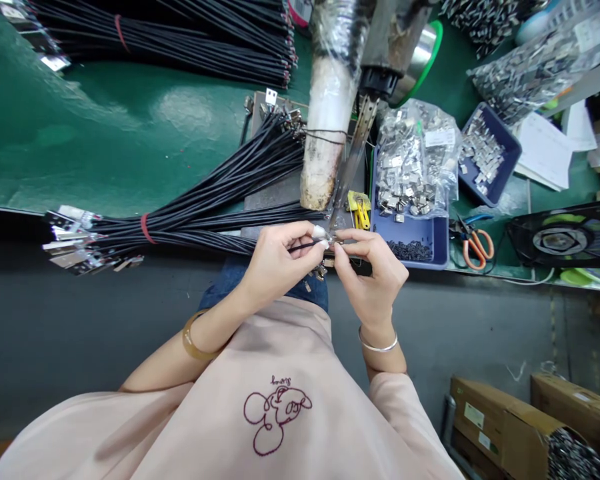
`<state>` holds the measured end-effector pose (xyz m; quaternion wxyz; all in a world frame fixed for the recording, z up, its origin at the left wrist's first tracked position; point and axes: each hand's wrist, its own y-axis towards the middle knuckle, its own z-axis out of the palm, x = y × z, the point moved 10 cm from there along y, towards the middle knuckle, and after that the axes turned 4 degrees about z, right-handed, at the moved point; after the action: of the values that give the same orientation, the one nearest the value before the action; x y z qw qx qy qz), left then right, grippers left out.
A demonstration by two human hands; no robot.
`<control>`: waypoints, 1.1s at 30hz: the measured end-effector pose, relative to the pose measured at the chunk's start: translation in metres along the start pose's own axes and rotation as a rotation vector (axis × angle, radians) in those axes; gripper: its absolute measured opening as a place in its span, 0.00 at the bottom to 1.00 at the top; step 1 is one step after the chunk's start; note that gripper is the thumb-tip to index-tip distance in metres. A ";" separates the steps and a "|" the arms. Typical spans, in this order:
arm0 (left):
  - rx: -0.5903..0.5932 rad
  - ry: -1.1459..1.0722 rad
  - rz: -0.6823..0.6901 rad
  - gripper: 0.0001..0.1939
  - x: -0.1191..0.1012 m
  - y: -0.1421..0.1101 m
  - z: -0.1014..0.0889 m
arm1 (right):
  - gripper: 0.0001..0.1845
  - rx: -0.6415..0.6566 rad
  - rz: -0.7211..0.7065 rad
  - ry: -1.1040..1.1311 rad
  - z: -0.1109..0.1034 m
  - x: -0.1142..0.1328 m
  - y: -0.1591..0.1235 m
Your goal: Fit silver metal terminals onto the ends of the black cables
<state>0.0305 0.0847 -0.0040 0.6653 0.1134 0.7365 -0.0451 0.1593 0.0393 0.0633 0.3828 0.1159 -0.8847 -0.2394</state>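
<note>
Pinching a black cable (301, 247) in the left hand (286, 259), a small metal connector (334, 241) in the right hand (373, 272), left of a blue tray (405, 231).

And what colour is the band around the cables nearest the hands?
Red: the band around those black cables shows best in the head view.

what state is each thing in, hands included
left hand: pinching cable
right hand: at the cable's end
near bundle: tied by red band
front tray: holding black parts
rear tray: holding metal pieces
pliers: handles apart
carton: open, filled
fan: can't tell if running
</note>
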 end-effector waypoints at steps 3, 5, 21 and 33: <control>-0.039 0.165 0.156 0.02 -0.014 -0.004 -0.005 | 0.06 -0.020 0.018 0.004 -0.006 -0.004 -0.003; -0.057 0.252 0.300 0.02 -0.028 -0.009 -0.006 | 0.05 -0.009 0.031 0.008 -0.008 -0.007 -0.005; 0.423 0.065 0.134 0.13 -0.019 -0.014 0.014 | 0.10 -0.003 0.316 -0.327 -0.052 -0.075 0.012; 0.384 0.096 0.195 0.17 -0.018 -0.004 0.019 | 0.05 0.288 0.389 -0.389 -0.033 -0.120 0.025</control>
<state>0.0497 0.0744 0.0114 0.5969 0.3109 0.7308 -0.1144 0.2645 0.0957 0.0213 0.2247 -0.0505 -0.9718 -0.0513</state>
